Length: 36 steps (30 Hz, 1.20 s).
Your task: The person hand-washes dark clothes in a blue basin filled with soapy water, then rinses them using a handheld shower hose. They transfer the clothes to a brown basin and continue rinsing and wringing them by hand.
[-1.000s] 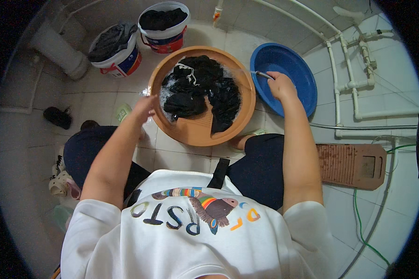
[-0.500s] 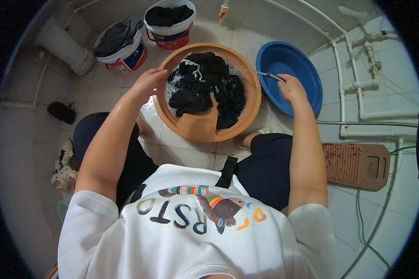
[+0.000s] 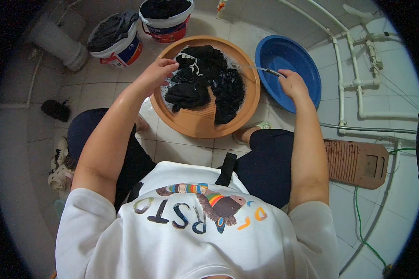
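In my right hand point(image 3: 293, 83) is the end of a hose point(image 3: 273, 72), over the blue basin's side, and a thin stream of water runs left from its tip toward the wet black clothes point(image 3: 191, 95). The clothes lie heaped in suds inside an orange basin point(image 3: 184, 129) with a ridged washboard slope point(image 3: 200, 118) at its near side. A white drawstring point(image 3: 195, 65) lies loose on top of them. My left hand point(image 3: 159, 73) hovers at the basin's left rim, fingers loosely stretched and holding nothing.
Two white buckets, one at the left point(image 3: 118, 51) and one beside it point(image 3: 165, 28), hold dark cloth. A blue basin point(image 3: 312, 76) sits at the right. Nearer lie a brown washboard point(image 3: 356, 162) and a green tube point(image 3: 361, 223). White pipes point(image 3: 340, 88) line the right wall. Shoes point(image 3: 58, 174) stand at the left.
My left hand has moved slightly right, farther over the basin's rim, with its fingers toward the clothes. The right hand still holds the hose, and the whole view has shifted a little.
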Each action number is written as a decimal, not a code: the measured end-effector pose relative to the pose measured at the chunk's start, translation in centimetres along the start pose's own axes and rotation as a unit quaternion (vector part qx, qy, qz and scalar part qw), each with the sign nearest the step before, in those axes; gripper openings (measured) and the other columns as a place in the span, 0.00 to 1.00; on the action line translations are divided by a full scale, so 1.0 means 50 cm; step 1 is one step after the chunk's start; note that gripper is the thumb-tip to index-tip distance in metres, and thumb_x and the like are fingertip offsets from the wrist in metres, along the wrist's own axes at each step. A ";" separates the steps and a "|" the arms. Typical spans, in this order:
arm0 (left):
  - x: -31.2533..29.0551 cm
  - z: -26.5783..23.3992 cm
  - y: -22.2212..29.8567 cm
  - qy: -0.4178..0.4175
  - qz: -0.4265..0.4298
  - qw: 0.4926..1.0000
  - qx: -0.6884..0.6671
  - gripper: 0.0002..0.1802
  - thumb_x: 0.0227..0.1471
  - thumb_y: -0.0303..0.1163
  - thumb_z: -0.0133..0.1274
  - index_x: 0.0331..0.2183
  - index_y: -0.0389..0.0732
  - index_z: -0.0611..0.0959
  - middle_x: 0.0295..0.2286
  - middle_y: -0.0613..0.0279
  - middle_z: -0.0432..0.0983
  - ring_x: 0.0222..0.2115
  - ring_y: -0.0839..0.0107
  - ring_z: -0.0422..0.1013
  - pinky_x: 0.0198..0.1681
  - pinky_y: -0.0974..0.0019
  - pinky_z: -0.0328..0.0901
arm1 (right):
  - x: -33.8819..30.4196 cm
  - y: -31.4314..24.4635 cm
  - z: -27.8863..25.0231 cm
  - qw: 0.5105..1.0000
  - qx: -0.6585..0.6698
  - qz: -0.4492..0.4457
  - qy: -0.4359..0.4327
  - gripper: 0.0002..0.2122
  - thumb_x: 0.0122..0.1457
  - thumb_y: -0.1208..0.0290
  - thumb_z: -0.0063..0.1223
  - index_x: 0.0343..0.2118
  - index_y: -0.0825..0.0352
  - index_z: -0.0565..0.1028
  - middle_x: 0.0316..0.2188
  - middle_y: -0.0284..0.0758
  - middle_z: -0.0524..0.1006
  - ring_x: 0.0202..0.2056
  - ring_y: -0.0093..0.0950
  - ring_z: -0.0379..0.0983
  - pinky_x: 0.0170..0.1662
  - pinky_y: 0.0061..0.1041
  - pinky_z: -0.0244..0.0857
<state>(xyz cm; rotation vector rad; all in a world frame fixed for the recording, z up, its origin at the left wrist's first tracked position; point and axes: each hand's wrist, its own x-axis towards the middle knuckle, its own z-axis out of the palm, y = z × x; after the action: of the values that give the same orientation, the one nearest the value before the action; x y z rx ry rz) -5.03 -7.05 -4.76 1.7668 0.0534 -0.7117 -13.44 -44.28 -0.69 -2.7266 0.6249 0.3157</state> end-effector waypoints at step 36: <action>-0.003 -0.013 -0.009 -0.002 -0.012 0.999 0.045 0.19 0.49 0.42 0.45 0.42 0.43 0.70 0.35 0.65 0.69 0.33 0.74 0.65 0.36 0.68 0.61 | 0.021 0.005 0.011 1.000 0.016 0.024 0.006 0.18 0.48 0.64 0.40 0.43 0.56 0.69 0.36 0.37 0.73 0.37 0.33 0.70 0.41 0.30 0.61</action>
<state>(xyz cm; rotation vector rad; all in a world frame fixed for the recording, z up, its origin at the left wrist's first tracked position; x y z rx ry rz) -5.05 -6.30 -4.97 1.8535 0.0402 -0.7445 -12.71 -44.71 -1.56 -2.6892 0.6924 0.2992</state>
